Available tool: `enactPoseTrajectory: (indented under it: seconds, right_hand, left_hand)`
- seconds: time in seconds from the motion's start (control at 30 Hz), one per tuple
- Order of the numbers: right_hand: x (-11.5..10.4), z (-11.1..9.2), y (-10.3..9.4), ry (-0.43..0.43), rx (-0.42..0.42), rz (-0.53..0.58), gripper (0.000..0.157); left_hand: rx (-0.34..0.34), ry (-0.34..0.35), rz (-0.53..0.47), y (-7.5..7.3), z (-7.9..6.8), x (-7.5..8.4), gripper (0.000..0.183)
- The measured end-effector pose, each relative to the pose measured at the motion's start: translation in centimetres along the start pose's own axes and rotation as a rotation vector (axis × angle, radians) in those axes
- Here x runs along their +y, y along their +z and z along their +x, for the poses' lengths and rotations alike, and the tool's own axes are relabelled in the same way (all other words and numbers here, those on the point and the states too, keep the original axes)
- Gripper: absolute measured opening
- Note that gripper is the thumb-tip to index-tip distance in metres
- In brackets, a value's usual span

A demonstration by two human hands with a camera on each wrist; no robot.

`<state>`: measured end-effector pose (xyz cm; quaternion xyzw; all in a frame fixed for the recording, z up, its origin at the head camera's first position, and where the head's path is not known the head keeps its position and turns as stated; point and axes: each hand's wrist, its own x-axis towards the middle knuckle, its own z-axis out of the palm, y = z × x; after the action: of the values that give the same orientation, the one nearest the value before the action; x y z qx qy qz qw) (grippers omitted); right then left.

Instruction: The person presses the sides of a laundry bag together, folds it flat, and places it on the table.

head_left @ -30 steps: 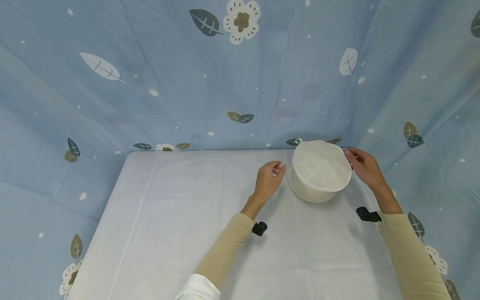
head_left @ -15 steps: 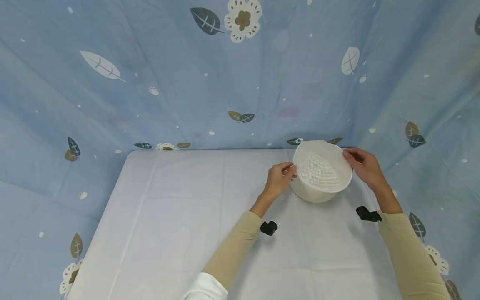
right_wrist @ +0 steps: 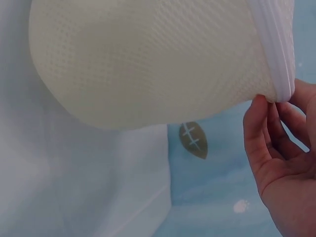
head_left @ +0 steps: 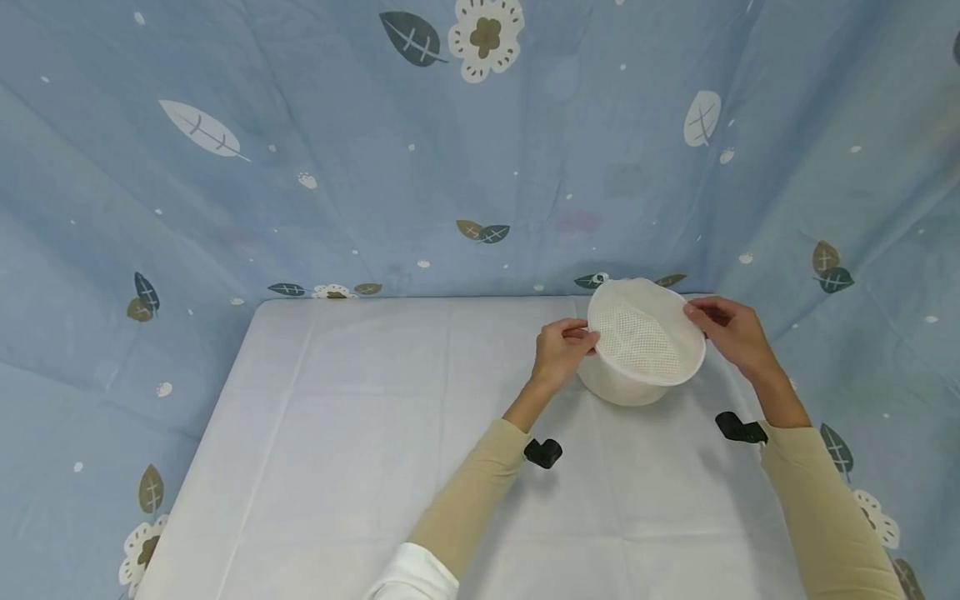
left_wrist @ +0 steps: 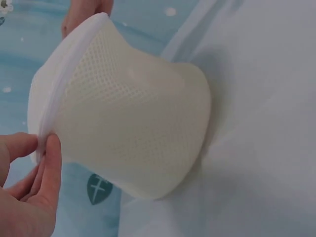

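Between left grip and right grip, both pinching its rim, sits a bag.

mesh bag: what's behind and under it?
Behind the mesh bag: blue curtain with a leaf print, partly hidden. Under it: white tablecloth, visible around the base. The patch directly beneath is covered, so can't say if anything else is there.

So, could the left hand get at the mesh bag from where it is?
Yes, it seems so: the left hand pinches the rim of the mesh bag, with nothing in between. The right hand holds the rim's other side, out of its way.
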<state>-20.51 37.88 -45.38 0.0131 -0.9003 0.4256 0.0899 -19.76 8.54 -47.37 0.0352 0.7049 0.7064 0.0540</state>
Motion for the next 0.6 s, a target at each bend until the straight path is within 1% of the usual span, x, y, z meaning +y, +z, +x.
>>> enactPoseTrajectory:
  seconds: [0.17,0.37,0.6]
  right_hand:
    - [-0.5,-0.3,0.0,0.037,-0.040,0.033,0.043]
    - [-1.2,-0.7,0.4,0.083,-0.075,0.061,0.048]
    - [-1.7,-1.1,1.1,0.087,-0.113,0.100,0.047]
  left_hand:
    - [0.002,-0.019,-0.051,-0.6,-0.5,0.8,0.025]
    - [-0.003,-0.036,-0.093,-1.5,-0.9,1.1,0.023]
    - [-0.006,-0.048,-0.119,-2.8,-1.4,1.4,0.023]
